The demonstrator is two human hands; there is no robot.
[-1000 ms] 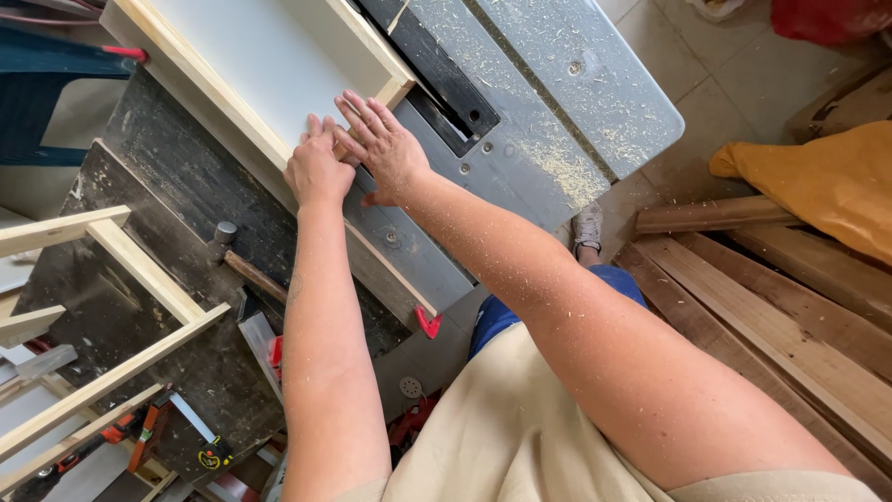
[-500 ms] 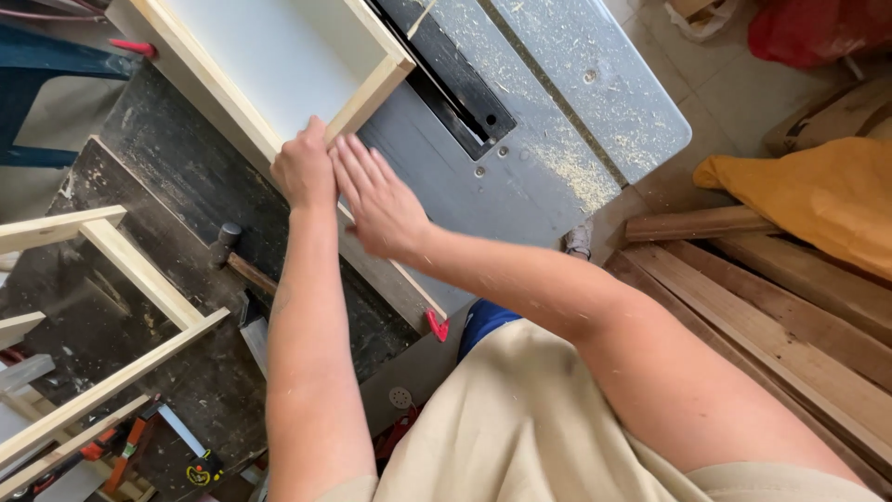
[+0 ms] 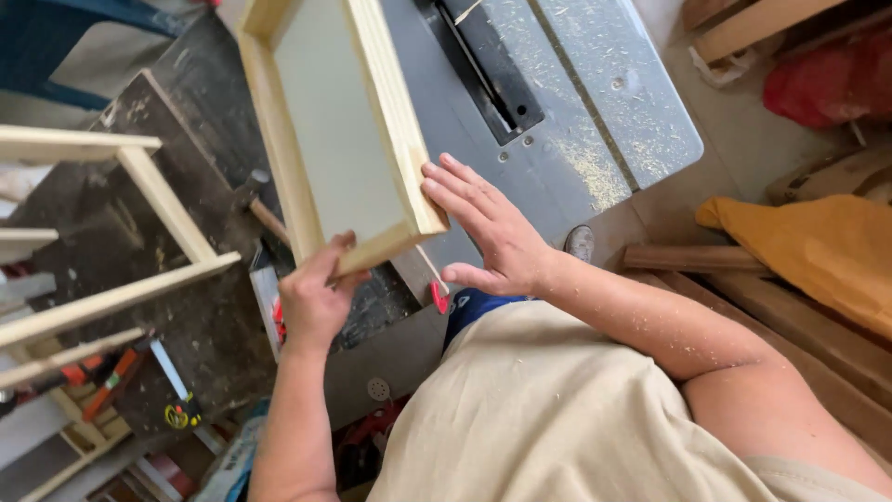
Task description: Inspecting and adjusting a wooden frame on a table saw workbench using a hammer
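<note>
A shallow wooden box frame (image 3: 395, 121) of pale wood with a white panel bottom lies across the grey table saw (image 3: 576, 112) and the dark workbench. My left hand (image 3: 314, 296) grips the frame's near end rail from below, thumb on top. My right hand (image 3: 488, 228) rests flat with fingers spread against the frame's near right corner, on its outer side. Sawdust covers the saw table around the black blade insert (image 3: 483, 65).
A pale wooden rack frame (image 3: 139, 232) stands at the left over the dark bench (image 3: 195, 177). A hammer (image 3: 260, 209) lies by the box. An orange cloth (image 3: 808, 251) and planks (image 3: 799, 335) are on the right. Clamps and tools (image 3: 121, 372) lie lower left.
The box frame has slid toward me and to the right. My left hand moved from the side rail to gripping the near end, and my right hand shifted to the near right corner.
</note>
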